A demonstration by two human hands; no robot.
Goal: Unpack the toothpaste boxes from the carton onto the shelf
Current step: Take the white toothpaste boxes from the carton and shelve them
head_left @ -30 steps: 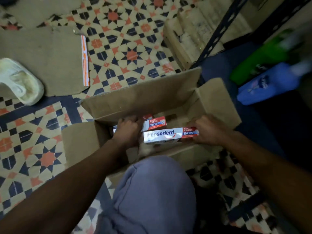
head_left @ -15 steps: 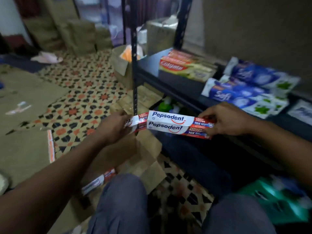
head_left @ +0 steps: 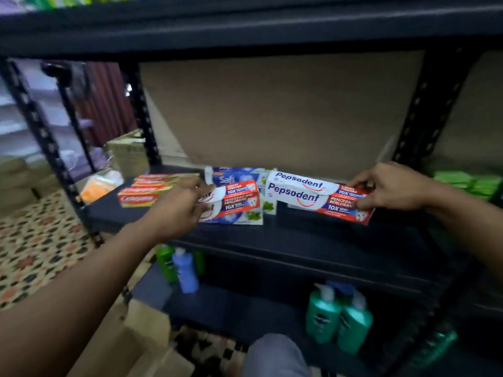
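Head view: left hand [head_left: 177, 210] pinches one end of the left Pepsodent stack [head_left: 236, 200], and right hand [head_left: 392, 187] pinches the far end of the right Pepsodent stack [head_left: 313, 195]. Fingers curl round the boxes, low over the shelf [head_left: 299, 240]; can't tell if they're set down.

Risk: each stack is held by one end only, so the top box could slip. The left stack is right by the Safi packs [head_left: 231, 178] & may shove them. Carton [head_left: 141, 344] is bottom left.

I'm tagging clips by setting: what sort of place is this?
Probably a small shop or stockroom: a black metal shelving rack holds stacked red Colgate toothpaste boxes, teal pump bottles stand below, and a brown cardboard carton sits alongside.
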